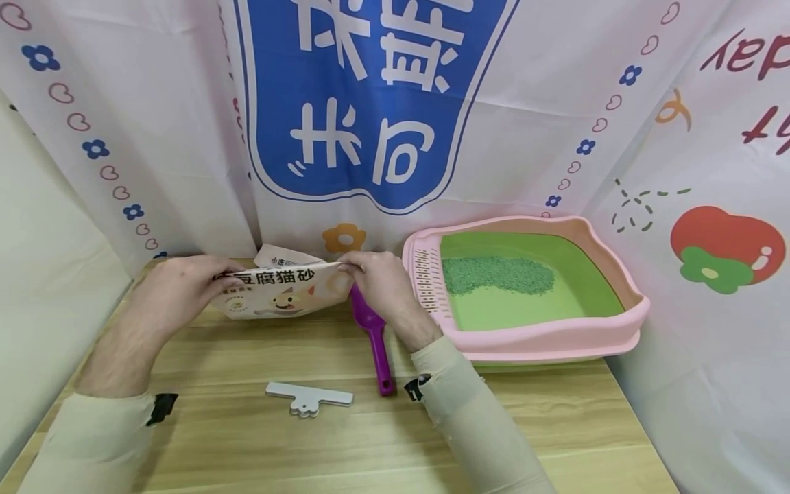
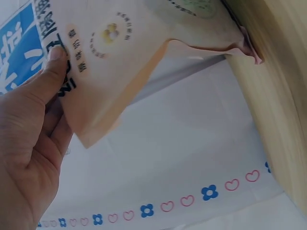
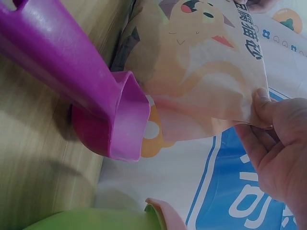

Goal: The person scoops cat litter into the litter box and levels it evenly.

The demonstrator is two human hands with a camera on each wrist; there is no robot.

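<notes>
A cat litter bag (image 1: 284, 298) printed with a cartoon cat stands at the back of the table. My left hand (image 1: 185, 285) pinches its top edge near the left corner, thumb on the printed front, as the left wrist view shows. At the right end of the same edge, my right hand (image 1: 385, 285) pinches the bag between thumb and fingers. Part of the top flap (image 1: 284, 257) shows behind that edge. Just right of the bag lies a purple litter scoop (image 1: 378, 346), its handle pointing toward me. The right wrist view shows the scoop's bowl (image 3: 129, 120) close to the bag.
To the right sits a pink-rimmed green litter box (image 1: 549, 336) with green litter (image 1: 503, 274) spread toward its left and back. A white sealing clip (image 1: 306, 398) lies on the wooden table (image 1: 216, 439) in front of the bag. Printed cloth (image 1: 185, 123) hangs behind.
</notes>
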